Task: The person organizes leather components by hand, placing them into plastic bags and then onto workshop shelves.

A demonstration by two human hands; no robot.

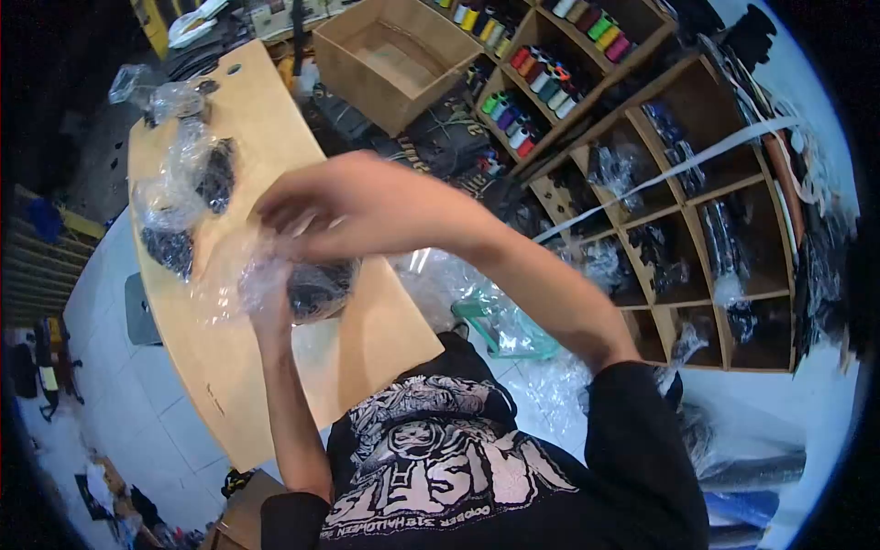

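A clear plastic bag (223, 280) with dark contents (316, 291) is bunched up over the light wooden table (367, 348). My left hand (264, 282) is closed on the gathered plastic, its fingers partly hidden behind the film. Reaching across from the right, my right hand (321, 209) is curled over the top of the same bag, fingers bent and thumb against the plastic, slightly blurred by motion. Farther along the table lie several filled clear bags (174, 203) with black items inside.
A cardboard box (394, 60) stands beyond the table. To the right are a rack of coloured thread spools (545, 82) and a wooden cubby shelf (687, 211) holding wrapped items. A green-framed stool (504, 330) with loose plastic sits near the table's right edge.
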